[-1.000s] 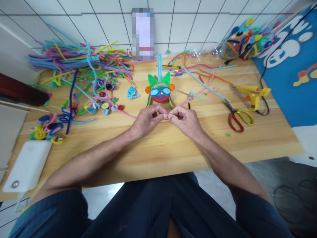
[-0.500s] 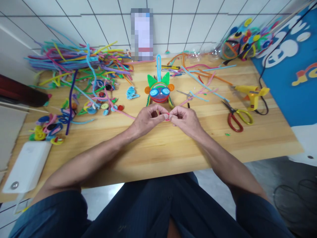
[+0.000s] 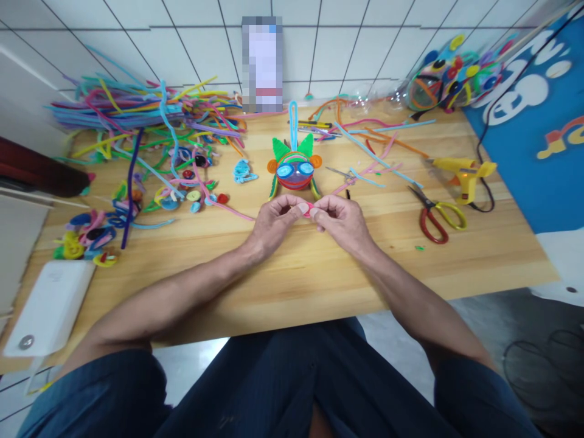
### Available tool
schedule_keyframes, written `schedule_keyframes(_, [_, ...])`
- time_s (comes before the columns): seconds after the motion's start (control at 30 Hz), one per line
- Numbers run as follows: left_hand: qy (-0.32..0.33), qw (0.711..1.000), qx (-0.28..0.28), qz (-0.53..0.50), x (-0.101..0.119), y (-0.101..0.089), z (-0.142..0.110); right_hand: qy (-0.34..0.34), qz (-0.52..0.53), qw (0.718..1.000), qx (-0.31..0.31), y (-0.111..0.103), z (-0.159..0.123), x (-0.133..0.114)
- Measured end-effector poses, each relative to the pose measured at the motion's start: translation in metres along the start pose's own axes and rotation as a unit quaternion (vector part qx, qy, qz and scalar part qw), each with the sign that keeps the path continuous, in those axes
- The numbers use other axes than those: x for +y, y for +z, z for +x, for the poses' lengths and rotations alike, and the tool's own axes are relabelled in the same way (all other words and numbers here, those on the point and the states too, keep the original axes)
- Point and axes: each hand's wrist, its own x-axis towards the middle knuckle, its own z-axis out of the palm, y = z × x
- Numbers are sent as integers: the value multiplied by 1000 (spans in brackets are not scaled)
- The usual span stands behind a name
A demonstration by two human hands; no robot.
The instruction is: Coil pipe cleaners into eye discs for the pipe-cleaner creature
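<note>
Between my fingertips is a small coil of red-pink pipe cleaner (image 3: 309, 209). My left hand (image 3: 278, 220) pinches its left side with thumb and forefinger. From the other side my right hand (image 3: 340, 218) pinches it too, so part of the coil is hidden. Just beyond my hands sits a pipe-cleaner figure (image 3: 295, 173) with green pointed ears, orange side discs, light blue eyes and a blue loop on top. A light blue coiled piece (image 3: 244, 171) lies to its left.
Bundled pipe cleaners (image 3: 123, 112) and finished coils (image 3: 95, 234) cover the left side. Scissors (image 3: 433, 219) and a yellow glue gun (image 3: 465, 173) lie right. A phone (image 3: 263, 64) leans on the tiled wall; a white power bank (image 3: 50, 307) lies front left.
My fingers have shifted slightly on the red-pink coil, which now shows as a flatter, fuller disc between the thumbs. The figure and other things stay in place.
</note>
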Motion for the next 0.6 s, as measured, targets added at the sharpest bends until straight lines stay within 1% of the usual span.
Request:
schedule_keyframes(0.07, [11, 999, -32, 28, 0, -4, 2, -16, -32, 999, 3, -1, 0, 0])
schedule_keyframes(0.13, [30, 994, -63, 85, 2, -9, 4, -43, -70, 997, 2, -3, 0, 0])
schedule_keyframes(0.2, [45, 988, -71, 129, 3, -13, 6, -60, -90, 994, -4, -3, -1, 0])
schedule_keyframes(0.23, [49, 988, -66, 134, 3, -14, 6, -60, -89, 994, -6, -3, 0, 0])
schedule_keyframes(0.33, [40, 996, -23, 79, 3, -10, 4, -45, -63, 997, -8, -1, 0, 1])
schedule_keyframes(0.43, [2, 1000, 13, 1, 1, -2, 1, -37, -46, 998, -5, 1, 1, 4])
schedule_keyframes(0.53, [-30, 999, 8, -26, 1, 0, 0, -42, -47, 998, -2, 1, 0, 4])
schedule_keyframes(0.6, [-23, 1000, -21, 3, 3, -3, 1, -52, -64, 997, 0, -1, 0, 4])
